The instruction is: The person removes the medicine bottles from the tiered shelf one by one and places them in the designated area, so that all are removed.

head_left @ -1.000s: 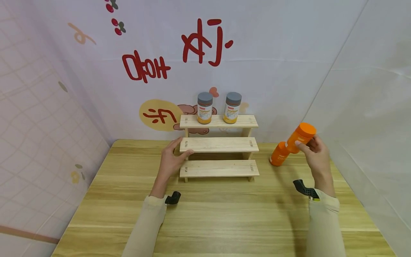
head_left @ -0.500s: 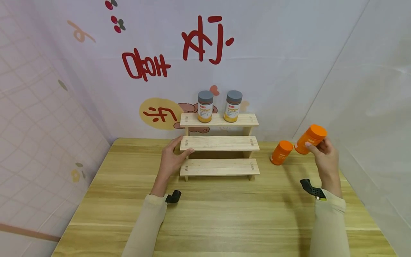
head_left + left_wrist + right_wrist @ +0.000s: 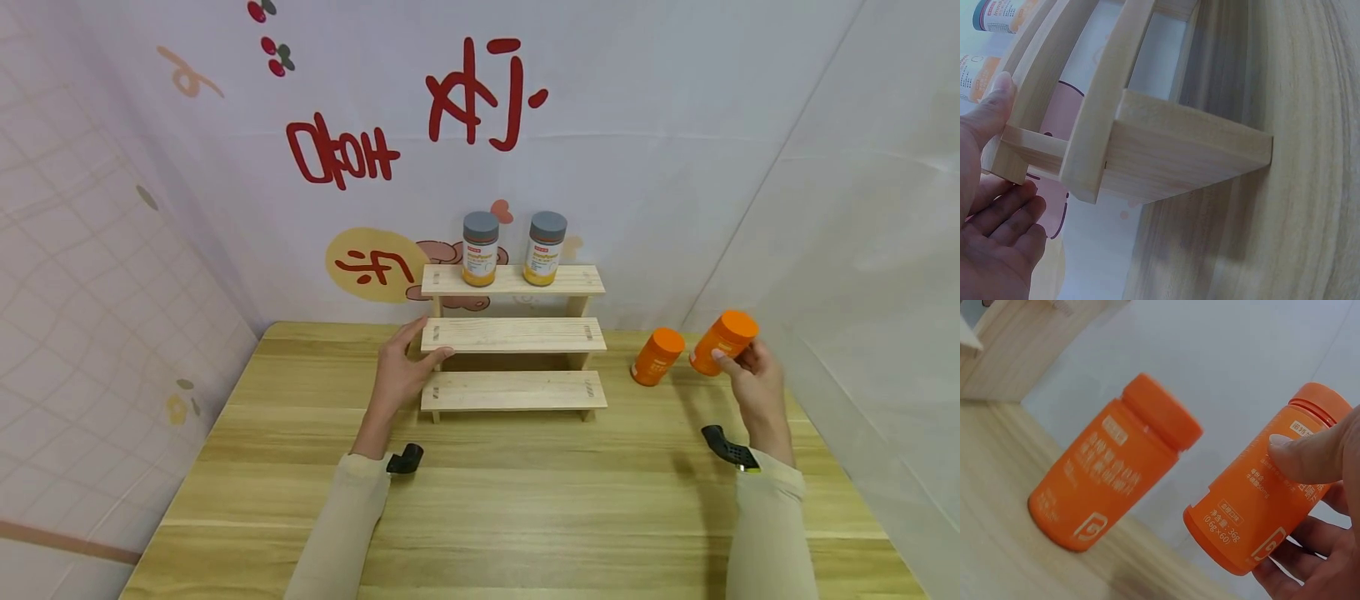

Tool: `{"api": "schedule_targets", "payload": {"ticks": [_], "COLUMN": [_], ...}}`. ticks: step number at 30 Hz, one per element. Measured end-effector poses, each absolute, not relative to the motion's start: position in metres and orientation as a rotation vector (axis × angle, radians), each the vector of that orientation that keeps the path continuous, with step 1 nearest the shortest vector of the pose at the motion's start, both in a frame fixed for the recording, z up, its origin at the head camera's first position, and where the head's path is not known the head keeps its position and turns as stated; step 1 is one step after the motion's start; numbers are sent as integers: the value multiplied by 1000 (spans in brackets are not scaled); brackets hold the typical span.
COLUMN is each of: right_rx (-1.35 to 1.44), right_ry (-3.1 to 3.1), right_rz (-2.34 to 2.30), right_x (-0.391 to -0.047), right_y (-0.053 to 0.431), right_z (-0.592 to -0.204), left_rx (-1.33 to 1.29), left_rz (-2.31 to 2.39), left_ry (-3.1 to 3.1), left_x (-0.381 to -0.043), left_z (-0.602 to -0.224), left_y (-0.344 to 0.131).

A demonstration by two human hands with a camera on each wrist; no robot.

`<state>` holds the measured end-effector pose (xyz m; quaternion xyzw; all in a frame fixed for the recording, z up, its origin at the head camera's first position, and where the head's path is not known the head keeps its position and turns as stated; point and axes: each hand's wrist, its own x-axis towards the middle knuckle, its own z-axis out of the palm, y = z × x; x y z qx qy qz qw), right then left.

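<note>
A three-tier wooden shelf rack (image 3: 513,336) stands on the table. My left hand (image 3: 402,371) grips the left end of its middle tier; in the left wrist view the thumb lies on the board and the fingers (image 3: 1019,219) curl near its end. My right hand (image 3: 757,387) holds an orange bottle (image 3: 724,342) between thumb and fingers, label showing in the right wrist view. Whether its base touches the table I cannot tell. Just left of it, apart from it, a second orange bottle (image 3: 657,357) stands upright on the table.
Two grey-lidded jars, a left jar (image 3: 480,250) and a right jar (image 3: 544,250), stand on the top tier. The wooden table (image 3: 525,500) meets a printed wall cloth (image 3: 637,167) at the back, with more cloth on both sides.
My right hand has carried the orange bottle rightward, away from the other one, and then lowered it. My left hand has stayed on the rack.
</note>
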<state>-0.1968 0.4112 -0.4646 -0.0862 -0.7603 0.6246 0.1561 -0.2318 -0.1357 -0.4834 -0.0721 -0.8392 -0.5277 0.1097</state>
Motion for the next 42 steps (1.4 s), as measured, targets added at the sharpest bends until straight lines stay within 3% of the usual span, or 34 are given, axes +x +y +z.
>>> {"api": "schedule_targets", "payload": {"ticks": [22, 42], "right_rx": [1, 6], "right_ry": [-2400, -2319], "right_rz": [1732, 1882], "right_x": [-195, -199], "right_y": [426, 429], "right_z": [-517, -528], "left_rx": [-212, -200], "left_rz": [-1585, -1590], "left_ry": [-2456, -2460], "left_x": [-230, -231], "left_z": [-484, -483], "left_y": [-135, -135]}}
